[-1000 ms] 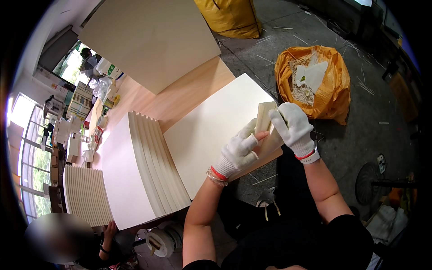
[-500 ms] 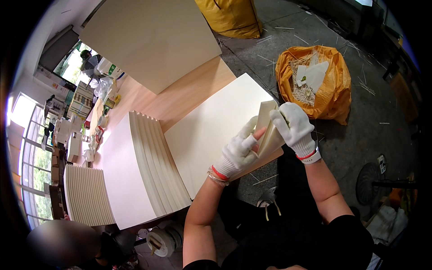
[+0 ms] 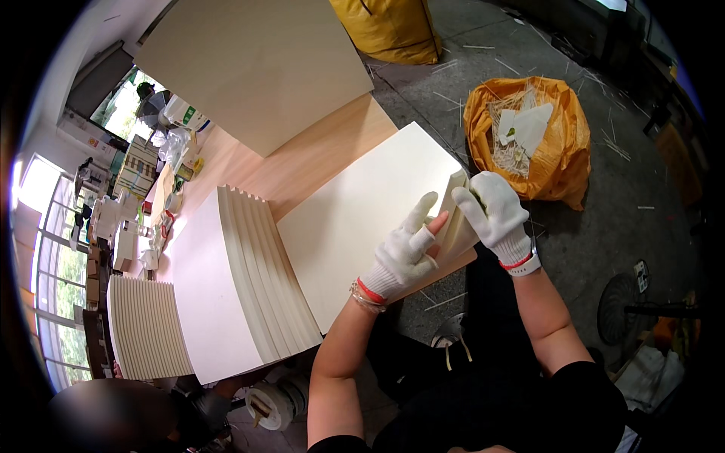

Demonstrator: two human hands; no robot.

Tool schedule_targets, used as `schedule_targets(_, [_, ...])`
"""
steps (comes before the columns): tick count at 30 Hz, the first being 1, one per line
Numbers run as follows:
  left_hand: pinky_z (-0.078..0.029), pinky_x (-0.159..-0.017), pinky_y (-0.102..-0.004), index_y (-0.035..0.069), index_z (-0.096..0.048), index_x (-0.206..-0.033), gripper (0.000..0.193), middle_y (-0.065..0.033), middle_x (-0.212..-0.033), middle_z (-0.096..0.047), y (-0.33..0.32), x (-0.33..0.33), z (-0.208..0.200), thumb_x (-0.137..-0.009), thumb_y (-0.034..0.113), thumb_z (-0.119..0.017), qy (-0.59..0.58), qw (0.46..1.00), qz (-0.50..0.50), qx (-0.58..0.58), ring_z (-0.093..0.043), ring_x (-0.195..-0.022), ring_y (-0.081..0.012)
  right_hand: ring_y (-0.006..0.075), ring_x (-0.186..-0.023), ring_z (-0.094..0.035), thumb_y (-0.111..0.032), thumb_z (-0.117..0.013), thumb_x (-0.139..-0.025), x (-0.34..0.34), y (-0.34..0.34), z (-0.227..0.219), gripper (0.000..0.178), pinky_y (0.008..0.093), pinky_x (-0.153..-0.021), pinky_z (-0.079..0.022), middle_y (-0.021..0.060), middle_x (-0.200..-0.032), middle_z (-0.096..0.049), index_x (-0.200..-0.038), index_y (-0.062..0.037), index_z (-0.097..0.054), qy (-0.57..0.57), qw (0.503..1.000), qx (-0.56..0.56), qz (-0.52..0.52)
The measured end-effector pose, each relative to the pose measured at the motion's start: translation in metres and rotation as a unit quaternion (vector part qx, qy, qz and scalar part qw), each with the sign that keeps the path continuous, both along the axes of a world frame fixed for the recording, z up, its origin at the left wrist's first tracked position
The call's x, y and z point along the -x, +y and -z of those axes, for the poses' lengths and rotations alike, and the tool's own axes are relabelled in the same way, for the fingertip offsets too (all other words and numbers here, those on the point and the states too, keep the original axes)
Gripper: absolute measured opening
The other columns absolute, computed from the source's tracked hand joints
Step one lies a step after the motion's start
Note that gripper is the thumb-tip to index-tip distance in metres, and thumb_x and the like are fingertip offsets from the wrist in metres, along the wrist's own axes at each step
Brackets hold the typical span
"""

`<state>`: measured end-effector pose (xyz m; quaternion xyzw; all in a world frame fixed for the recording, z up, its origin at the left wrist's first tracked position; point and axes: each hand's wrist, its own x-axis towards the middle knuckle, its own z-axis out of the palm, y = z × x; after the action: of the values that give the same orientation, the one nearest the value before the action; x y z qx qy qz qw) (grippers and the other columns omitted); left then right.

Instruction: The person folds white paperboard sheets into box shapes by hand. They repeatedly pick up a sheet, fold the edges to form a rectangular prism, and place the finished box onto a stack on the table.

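Observation:
A large white board (image 3: 362,219) lies on the table in front of me, its right edge folded up into a narrow strip. My left hand (image 3: 406,253), in a white knit glove that leaves a fingertip bare, rests by the inner side of that strip with fingers stretched apart. My right hand (image 3: 492,211), gloved likewise, is closed over the outer side of the folded edge, thumb and fingers gripping it. What lies under the right fingers is hidden.
Left of the board stands a stack of folded white boards (image 3: 257,279), with another stack (image 3: 147,325) beyond. A big board pile (image 3: 257,68) stands at the back. An orange bag (image 3: 563,162) of paper strips sits on the littered floor. A person (image 3: 113,415) is at lower left.
The left fingers have spread and come off the folded strip, which now leans further over. My right hand has hardly moved. The person at lower left has shifted slightly.

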<state>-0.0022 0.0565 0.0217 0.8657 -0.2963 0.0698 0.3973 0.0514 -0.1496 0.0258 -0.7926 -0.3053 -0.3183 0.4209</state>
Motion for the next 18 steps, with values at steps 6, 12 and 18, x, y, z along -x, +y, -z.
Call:
schedule_targets(6, [-0.053, -0.088, -0.0383, 0.01, -0.063, -0.115, 0.044, -0.0247, -0.149, -0.038, 0.0, -0.003, -0.001, -0.074, 0.004, -0.078, 0.004, 1.0, 0.016, -0.011, -0.065, -0.105, -0.0378, 0.0314, -0.066, -0.05, -0.016, -0.062, -0.094, 0.002, 0.002, -0.003, 0.025, 0.042, -0.061, -0.041, 0.0128, -0.068, -0.046, -0.076, -0.0017, -0.054, -0.015, 1.0, 0.003, 0.019])
schedule_targets(12, [-0.054, -0.084, -0.0389, 0.008, -0.063, -0.109, 0.043, -0.0249, -0.15, -0.036, -0.003, -0.002, -0.001, -0.071, 0.007, -0.082, 0.036, 0.999, -0.006, 0.024, -0.066, -0.098, -0.0344, 0.0303, -0.067, -0.051, -0.015, -0.061, -0.094, 0.0, -0.001, 0.002, 0.019, 0.0411, -0.061, -0.041, 0.0117, -0.071, -0.047, -0.08, -0.0026, -0.057, -0.072, 0.997, 0.03, 0.012])
schedule_targets(18, [-0.053, -0.089, -0.0396, 0.009, -0.063, -0.117, 0.048, -0.0263, -0.151, -0.035, 0.0, -0.001, 0.005, -0.072, 0.001, -0.077, 0.037, 0.999, -0.005, 0.025, -0.065, -0.105, -0.036, 0.0292, -0.068, -0.051, -0.012, -0.06, -0.094, 0.003, -0.002, -0.001, 0.013, 0.0406, -0.061, -0.041, 0.01, -0.072, -0.047, -0.086, -0.0027, -0.06, -0.017, 1.0, 0.013, -0.003])
